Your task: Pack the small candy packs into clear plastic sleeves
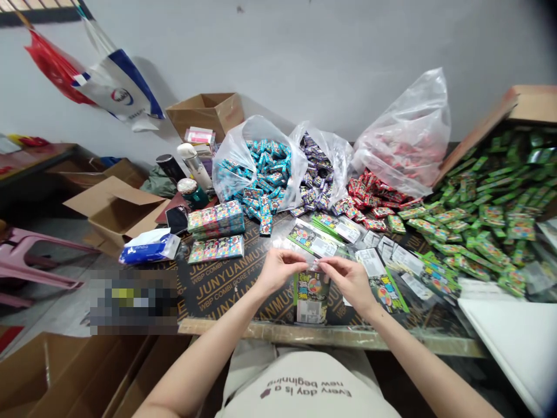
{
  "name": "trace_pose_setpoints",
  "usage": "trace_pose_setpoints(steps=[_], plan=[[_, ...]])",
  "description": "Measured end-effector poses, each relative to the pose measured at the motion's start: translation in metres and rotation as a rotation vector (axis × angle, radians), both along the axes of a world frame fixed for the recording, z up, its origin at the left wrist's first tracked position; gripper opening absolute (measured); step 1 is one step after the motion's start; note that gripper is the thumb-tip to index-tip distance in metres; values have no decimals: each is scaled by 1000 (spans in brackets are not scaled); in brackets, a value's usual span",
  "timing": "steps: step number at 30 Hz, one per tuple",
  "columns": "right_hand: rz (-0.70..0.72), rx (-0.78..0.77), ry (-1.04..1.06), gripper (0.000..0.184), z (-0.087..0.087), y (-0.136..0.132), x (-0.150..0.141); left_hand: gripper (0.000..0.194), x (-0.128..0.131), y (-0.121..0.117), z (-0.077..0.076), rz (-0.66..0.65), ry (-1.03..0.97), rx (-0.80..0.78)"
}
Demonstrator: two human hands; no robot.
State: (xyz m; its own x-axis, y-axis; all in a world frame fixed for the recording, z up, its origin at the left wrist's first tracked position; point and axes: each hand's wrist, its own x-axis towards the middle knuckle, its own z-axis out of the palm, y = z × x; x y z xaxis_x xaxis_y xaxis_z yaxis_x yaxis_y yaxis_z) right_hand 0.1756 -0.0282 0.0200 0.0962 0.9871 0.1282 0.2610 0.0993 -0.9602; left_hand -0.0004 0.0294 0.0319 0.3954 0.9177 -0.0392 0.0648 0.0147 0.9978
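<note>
Near the front edge of the black printed table (243, 284), my left hand (282, 269) and my right hand (348, 281) face each other, fingertips close together. Both pinch the top edge of a clear plastic bag (311, 297) with a black and green printed card and a white label panel. The bag hangs or lies flat below the fingers; I cannot tell which. Just beyond the hands lie flat green packets (311, 239) in clear plastic. Beside my right hand rests another green printed packet (383, 278) with a white panel.
Clear bags spill small blue packs (267, 168), purple packs (317, 162) and red packs (369, 194). A tipped carton pours out green packs (487, 215) at the right. Wrapped stacks of boxes (216, 219), a tissue pack (148, 246) and bottles (198, 165) stand at the left.
</note>
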Motion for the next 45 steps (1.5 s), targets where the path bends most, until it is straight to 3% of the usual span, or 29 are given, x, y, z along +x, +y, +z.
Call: trace_pose_setpoints(steps=[4, 7, 11, 17, 23, 27, 32, 37, 39, 41, 43, 45], plan=[[78, 75, -143, 18, 2, -4, 6, 11, -3, -7, 6, -67, 96, 184], [147, 280, -269, 20, -10, -15, 11, 11, -7, -19, 6, -147, 177, 361], [102, 465, -332, 30, -27, -23, 10, 18, -10, -30, -3, -174, 186, 396], [81, 281, -246, 24, -22, -10, 0, 27, -15, -24, -8, -10, 97, 210], [11, -24, -151, 16, -9, 3, 0, 29, -17, -3, -8, -124, 5, -11], [56, -64, -215, 15, -2, 12, 8, 22, -10, 12, -3, -155, 32, -93], [112, 159, -328, 12, -6, 13, 18, 22, -10, 11, 10, -209, 207, 259], [191, 459, -443, 42, -25, -10, 23, 29, -17, -8, 4, -340, 258, 546], [181, 461, -437, 43, -29, -14, 28, 27, -15, -10, -5, -306, 235, 542], [216, 354, -402, 34, -27, -4, 35, 19, -12, -5, -15, -191, 166, 453], [274, 207, -372, 24, -23, 22, 39, 11, -16, 6, -26, 11, 73, 316], [105, 223, -318, 29, -25, 60, 32, 12, -31, 15, -41, 226, 12, 203]])
